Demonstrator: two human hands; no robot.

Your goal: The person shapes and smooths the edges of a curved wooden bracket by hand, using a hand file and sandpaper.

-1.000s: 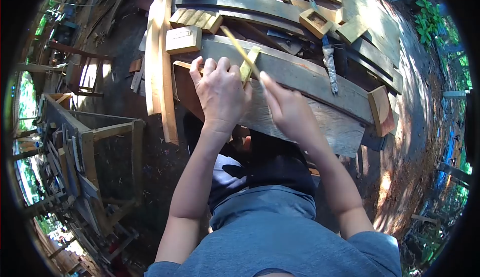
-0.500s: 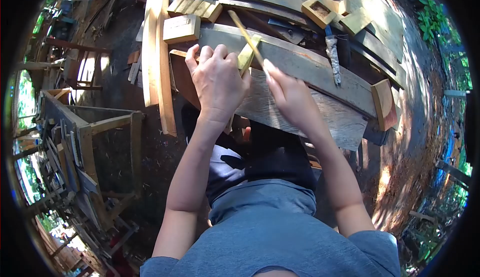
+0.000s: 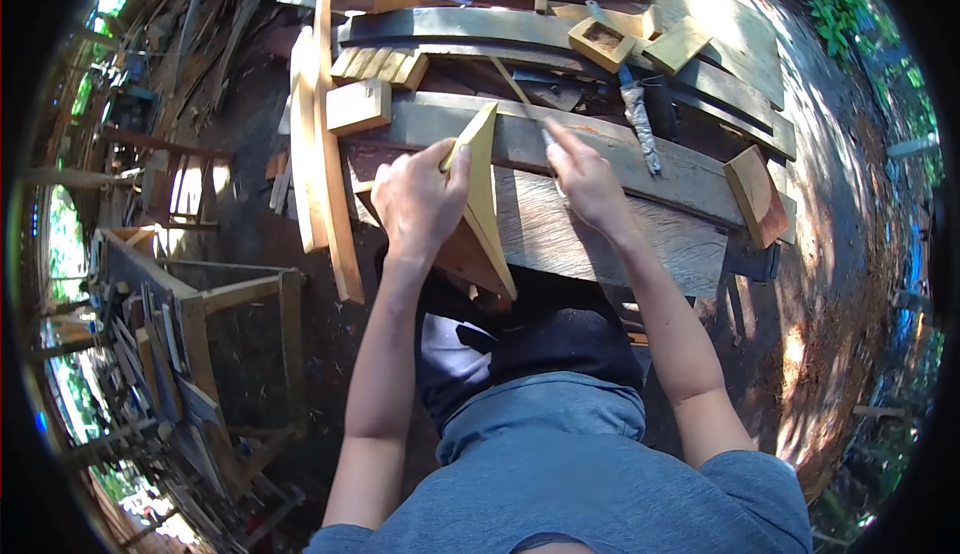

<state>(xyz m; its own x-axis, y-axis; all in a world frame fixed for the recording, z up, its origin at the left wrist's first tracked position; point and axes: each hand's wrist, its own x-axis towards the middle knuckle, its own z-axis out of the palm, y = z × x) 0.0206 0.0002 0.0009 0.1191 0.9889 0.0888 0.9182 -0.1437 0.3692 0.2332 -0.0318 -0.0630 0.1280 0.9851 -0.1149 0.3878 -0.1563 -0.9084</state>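
My left hand (image 3: 420, 199) grips the upper left edge of a yellowish wooden board (image 3: 482, 194), its thumb laid against the wood. The board is tilted, with its narrow pointed end up and its lower end near my lap. To its right, my right hand (image 3: 590, 179) is closed around the near end of a long, thin, stick-like tool (image 3: 511, 81). Its tan far part points up and left over the bench; the exact kind cannot be made out. The tool appears apart from the board. Beneath both hands lies a weathered grey plank (image 3: 620, 159).
Hollow wooden block (image 3: 601, 44), slotted block (image 3: 378, 67) and plain block (image 3: 359, 106) rest on the bench planks. A tool with a wrapped handle (image 3: 640, 126) lies at right. Long boards (image 3: 338, 154) stick out at left. A wooden frame (image 3: 240, 294) stands at lower left.
The yellowish board has turned, so its broad face now shows beside my left hand. My right hand and its tool have moved slightly right and down, away from the board. The view has shifted.
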